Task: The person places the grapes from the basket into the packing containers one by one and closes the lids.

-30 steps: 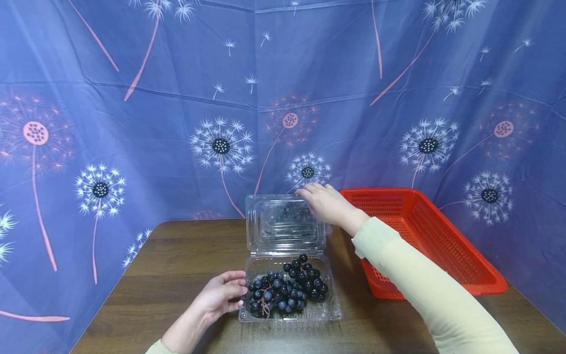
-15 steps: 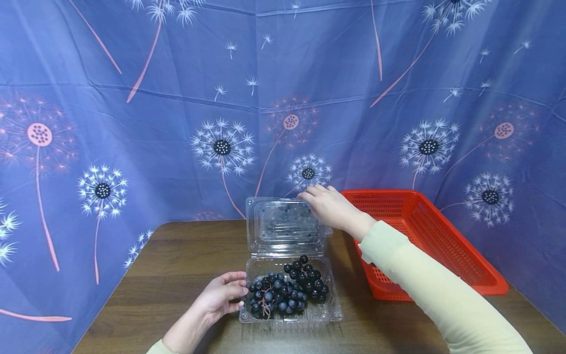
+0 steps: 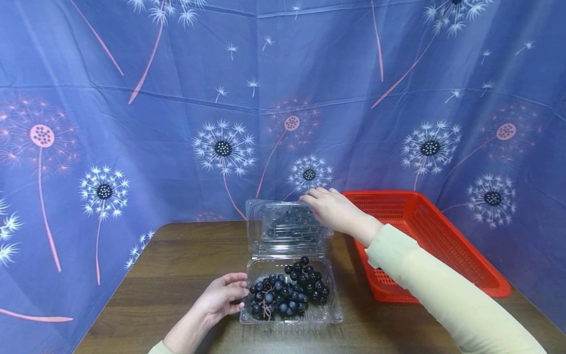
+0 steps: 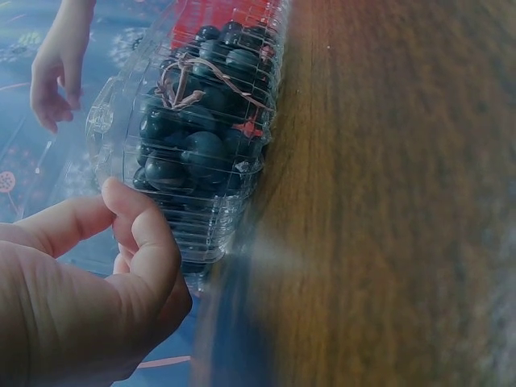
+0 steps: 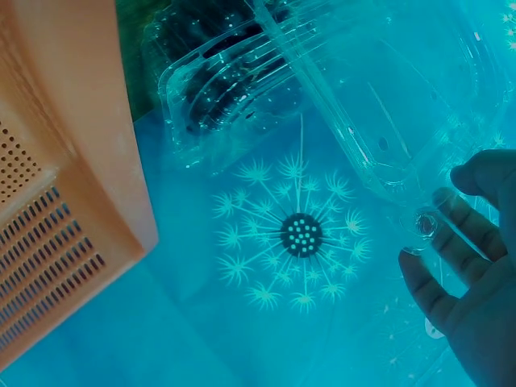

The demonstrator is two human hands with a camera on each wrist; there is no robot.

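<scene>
A clear plastic clamshell box (image 3: 333, 314) stands unlatched on the table with dark grapes (image 3: 287, 295) lying in its base. Its hinged lid (image 3: 283, 231) is raised at the back, leaning a little forward. My right hand (image 3: 333, 209) holds the lid at its upper right corner; in the right wrist view, the thumb and fingers are around the corner tab. My left hand (image 3: 223, 297) is at the box's left side, relaxed fingertips right at the rim. Through the ribbed wall in the left wrist view, grapes and a pinkish stem (image 4: 181, 89) show.
To the right of the box is a red perforated plastic basket (image 3: 491, 282), partly behind my right forearm. Behind the brown wooden table (image 3: 190, 250) hangs a blue cloth (image 3: 168, 137) printed with dandelions.
The lid has tipped slightly forward and down over the grapes, my right hand moving with it. My left hand and the grapes keep their places.
</scene>
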